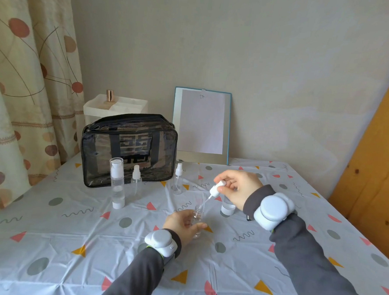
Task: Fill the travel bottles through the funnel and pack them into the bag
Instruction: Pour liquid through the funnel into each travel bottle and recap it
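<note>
My left hand [184, 224] grips a small clear travel bottle [198, 216] standing on the table near the middle. My right hand [236, 188] pinches a white spray cap [217, 188] whose thin tube points down into the bottle's open neck. A tall pump bottle [117, 183] and a small spray bottle [136, 178] stand in front of the black see-through bag [129, 148]. Another spray bottle [178, 180] stands right of the bag. A clear container with a white base [228, 207] sits partly hidden behind my right hand. No funnel is visible.
A white organiser box [116, 108] with a rose-gold capped bottle [110, 96] stands behind the bag. A framed sheet of paper [201, 125] leans on the wall. A curtain [21, 91] hangs at left and a wooden board [375, 158] at right.
</note>
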Demonstrator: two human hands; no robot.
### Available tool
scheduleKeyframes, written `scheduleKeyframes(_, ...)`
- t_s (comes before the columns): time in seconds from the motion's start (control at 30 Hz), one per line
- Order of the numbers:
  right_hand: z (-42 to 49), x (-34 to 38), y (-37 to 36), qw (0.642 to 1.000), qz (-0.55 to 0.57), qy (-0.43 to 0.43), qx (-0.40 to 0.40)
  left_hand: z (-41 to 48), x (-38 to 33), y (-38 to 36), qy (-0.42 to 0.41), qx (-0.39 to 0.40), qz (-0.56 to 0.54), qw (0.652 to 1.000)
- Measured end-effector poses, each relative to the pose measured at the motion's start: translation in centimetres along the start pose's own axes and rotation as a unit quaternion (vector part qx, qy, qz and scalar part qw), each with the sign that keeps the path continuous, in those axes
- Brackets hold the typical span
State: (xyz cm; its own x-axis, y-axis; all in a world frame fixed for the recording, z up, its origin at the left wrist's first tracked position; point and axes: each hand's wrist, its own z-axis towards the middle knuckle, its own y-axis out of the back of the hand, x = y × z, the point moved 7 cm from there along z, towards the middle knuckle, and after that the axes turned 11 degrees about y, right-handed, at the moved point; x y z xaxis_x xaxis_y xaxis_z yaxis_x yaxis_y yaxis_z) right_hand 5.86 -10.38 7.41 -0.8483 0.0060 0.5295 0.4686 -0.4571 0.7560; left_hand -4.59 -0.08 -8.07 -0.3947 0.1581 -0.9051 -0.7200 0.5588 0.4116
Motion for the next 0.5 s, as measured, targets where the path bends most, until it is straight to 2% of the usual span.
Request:
scheduleKeyframes(0.23,0.4,1.0,-4.1,0.995,-0.027,0.054,0.074,-0.2,-0.3,0.0,-0.011,0.004,0.006,1.0)
scheduleKeyframes(0.5,0.5,0.3,-6.2,0.992,-0.053,0.03,0.112,-0.4,-0.4,0.0,-0.01,0.004,0.004,1.0)
